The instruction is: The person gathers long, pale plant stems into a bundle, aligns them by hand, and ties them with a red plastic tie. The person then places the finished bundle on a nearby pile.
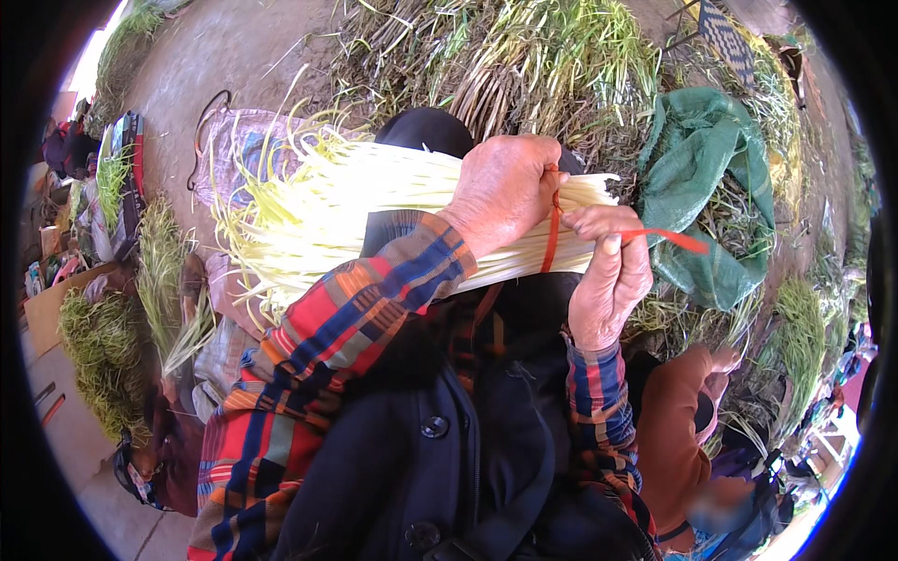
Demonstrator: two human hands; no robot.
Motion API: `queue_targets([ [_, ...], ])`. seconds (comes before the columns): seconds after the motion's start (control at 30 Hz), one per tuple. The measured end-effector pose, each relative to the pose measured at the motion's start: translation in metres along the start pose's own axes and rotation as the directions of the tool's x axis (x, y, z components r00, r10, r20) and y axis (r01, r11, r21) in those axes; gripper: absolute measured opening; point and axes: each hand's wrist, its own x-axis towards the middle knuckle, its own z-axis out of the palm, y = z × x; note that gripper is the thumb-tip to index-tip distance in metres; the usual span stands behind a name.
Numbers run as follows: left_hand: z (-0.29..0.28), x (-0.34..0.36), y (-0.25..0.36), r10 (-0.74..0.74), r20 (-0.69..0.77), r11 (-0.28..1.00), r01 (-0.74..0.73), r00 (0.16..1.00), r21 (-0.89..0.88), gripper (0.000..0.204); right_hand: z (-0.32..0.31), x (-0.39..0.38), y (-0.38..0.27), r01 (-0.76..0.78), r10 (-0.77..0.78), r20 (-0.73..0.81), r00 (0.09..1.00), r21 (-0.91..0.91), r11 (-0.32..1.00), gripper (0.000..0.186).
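Across my lap lies a thick bundle of blanched garlic chives (383, 187), pale stalks to the right and yellow tips fanning out to the left. An orange-red ribbon (552, 238) loops round the stalks near their cut ends. My left hand (505, 192) rests over the top of the bundle, closed, pinching the ribbon between thumb and fingers. On the near right side, my right hand (613, 271) is closed on the ribbon's other part, and its loose tail sticks out to the right. The crossing between the two hands is partly hidden by my fingers.
Heaps of green and brown leaves (561, 65) cover the ground ahead. A crumpled green woven sack (706, 192) lies at the right, a pinkish sack (238, 145) at the left. People sit close by on both sides, one in a rust-brown sleeve (669, 439). More bundles (108, 360) lie left.
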Motion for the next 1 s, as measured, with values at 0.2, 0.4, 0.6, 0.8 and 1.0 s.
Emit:
queue_targets([
  [0.2, -0.021, -0.039, 0.024, 0.221, -0.037, 0.935, -0.200, 0.975, 0.292, 0.070, 0.002, 0.009, 0.001, -0.078, 0.126, -0.107, 0.986, 0.371, 0.925, 0.026],
  [0.4, 0.011, -0.062, 0.027, 0.100, 0.118, 0.813, -0.149, 0.988, 0.562, 0.094, 0.013, 0.017, -0.003, -0.103, 0.099, 0.029, 0.995, 0.279, 0.955, 0.031],
  [0.6, 0.017, -0.033, 0.001, 0.234, 0.018, 0.739, -0.190, 0.972, 0.646, 0.067, 0.015, 0.022, -0.021, 0.115, -0.092, 0.246, 0.965, -0.080, 0.990, 0.012],
  [0.8, 0.009, -0.001, 0.003, 0.307, 0.023, 0.884, -0.294, 0.951, 0.364, 0.029, -0.003, 0.009, -0.043, 0.309, -0.214, 0.451, 0.867, -0.150, 0.939, 0.011],
  [1.0, 0.004, 0.013, 0.021, 0.164, 0.303, 0.919, -0.257, 0.939, 0.298, 0.076, -0.029, -0.012, -0.037, 0.195, -0.185, 0.268, 0.945, -0.012, 0.981, 0.011],
])
